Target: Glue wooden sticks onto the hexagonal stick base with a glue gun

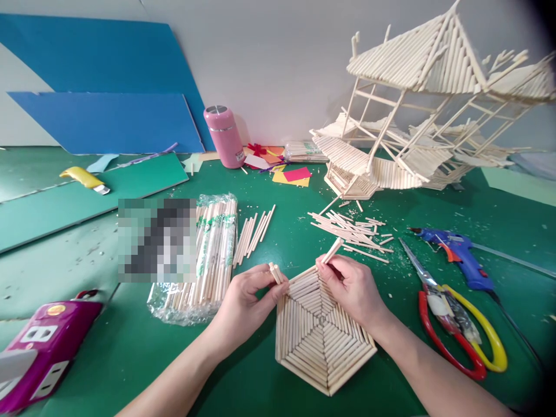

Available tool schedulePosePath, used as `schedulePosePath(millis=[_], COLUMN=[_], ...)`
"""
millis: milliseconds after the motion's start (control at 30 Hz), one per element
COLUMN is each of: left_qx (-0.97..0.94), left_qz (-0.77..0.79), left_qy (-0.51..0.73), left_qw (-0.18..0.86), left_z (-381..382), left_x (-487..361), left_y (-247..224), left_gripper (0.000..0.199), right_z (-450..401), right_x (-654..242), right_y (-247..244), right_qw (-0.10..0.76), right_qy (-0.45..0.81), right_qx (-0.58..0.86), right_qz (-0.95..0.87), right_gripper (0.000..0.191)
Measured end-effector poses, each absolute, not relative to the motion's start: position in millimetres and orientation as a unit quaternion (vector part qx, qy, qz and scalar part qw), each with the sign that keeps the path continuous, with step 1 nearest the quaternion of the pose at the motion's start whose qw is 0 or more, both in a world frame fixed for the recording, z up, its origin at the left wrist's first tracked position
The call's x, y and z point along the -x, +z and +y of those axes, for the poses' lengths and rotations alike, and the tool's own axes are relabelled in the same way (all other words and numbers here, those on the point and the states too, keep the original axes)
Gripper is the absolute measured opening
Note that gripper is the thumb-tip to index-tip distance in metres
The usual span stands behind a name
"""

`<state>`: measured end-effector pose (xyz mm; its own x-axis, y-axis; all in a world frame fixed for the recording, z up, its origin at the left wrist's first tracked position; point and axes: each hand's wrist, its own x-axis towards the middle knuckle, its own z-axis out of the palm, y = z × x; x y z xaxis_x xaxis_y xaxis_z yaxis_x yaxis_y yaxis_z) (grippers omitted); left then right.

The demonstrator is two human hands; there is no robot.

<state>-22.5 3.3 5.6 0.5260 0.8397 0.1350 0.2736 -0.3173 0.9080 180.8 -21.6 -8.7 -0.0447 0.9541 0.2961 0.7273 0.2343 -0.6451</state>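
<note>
A hexagonal panel (326,353) made of short wooden sticks lies flat on the green table in front of me. At its upper left edge, my left hand (248,298) is closed in a pinch on a few short wooden sticks (275,271) that point upward. My right hand (354,288) is closed at the panel's upper right edge, with a wooden stick or two (332,251) slanting up from between thumb and finger. Fingers cover parts of the panel's upper rim. Just beyond lie a pile of loose cut sticks (356,231) and a smaller row of sticks (255,234).
Left: a plastic pack of sticks (215,246), a purple power strip (65,330) and a yellow utility knife (84,178). Right: scissors (452,324) and a blue glue gun (467,258) with its cord. Behind: a pink flask (225,139) and a stick-built pavilion model (391,156).
</note>
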Motion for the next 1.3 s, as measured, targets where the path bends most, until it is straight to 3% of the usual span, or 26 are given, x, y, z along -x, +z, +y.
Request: schedulePosePath(millis=[1100,1300], left_qx=[-0.762,-0.765], left_qz=[0.403,0.401], left_qy=[0.297,0.295], left_qw=[0.410,0.409], left_z=[2.9,2.8], left_x=[21.3,21.7], left_y=[7.5,7.5], left_gripper=[0.020,0.020], right_z=[-24.8,-41.6], right_x=[-184.1,-209.4], right_y=[-5.8,4.0], right_qw=[0.351,0.395], right_qy=[0.168,0.127], right_qx=[0.615,0.651], right_qz=[-0.686,-0.636], right_gripper=[0.023,0.026])
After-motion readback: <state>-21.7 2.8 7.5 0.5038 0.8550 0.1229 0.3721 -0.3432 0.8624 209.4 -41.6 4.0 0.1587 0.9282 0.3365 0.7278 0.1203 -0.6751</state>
